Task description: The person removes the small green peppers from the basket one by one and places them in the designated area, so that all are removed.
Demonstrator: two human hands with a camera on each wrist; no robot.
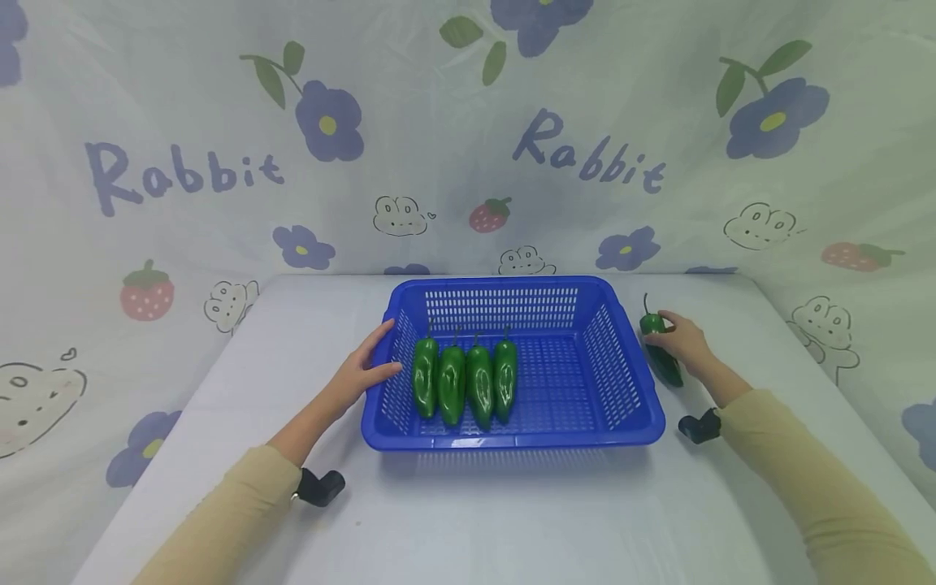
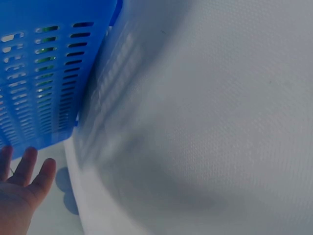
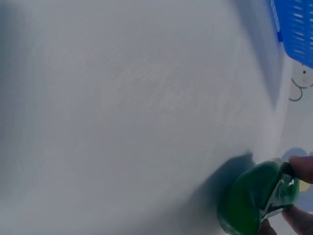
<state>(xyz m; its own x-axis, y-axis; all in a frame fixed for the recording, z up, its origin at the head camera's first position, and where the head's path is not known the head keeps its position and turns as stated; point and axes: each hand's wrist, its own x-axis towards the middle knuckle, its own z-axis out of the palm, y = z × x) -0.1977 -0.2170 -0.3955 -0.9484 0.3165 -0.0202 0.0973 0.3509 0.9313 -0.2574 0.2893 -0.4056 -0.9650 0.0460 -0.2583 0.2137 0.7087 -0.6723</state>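
Observation:
A blue plastic basket (image 1: 526, 442) stands on the table, with several glossy green chili peppers (image 1: 451, 386) side by side in its left half, stems pointing away. At its left rim rests my left hand (image 1: 360, 375), fingers stretched out and thumb reaching over the edge. The left wrist view has that hand's spread fingers (image 2: 41, 178) by the slotted basket wall (image 2: 49, 78). To the right of the basket, my right hand (image 1: 683, 341) pinches another green chili pepper (image 1: 664, 364) near its stem end. Its lower end shows large in the right wrist view, where fingertips grip the pepper (image 3: 249, 198).
A white cloth (image 1: 512, 520) covers the table. Behind and at the sides hangs a printed curtain (image 1: 439, 122) with flowers, rabbits and strawberries. A black wrist device (image 1: 322, 487) sits at the left cuff and a second black device (image 1: 699, 426) at the right cuff.

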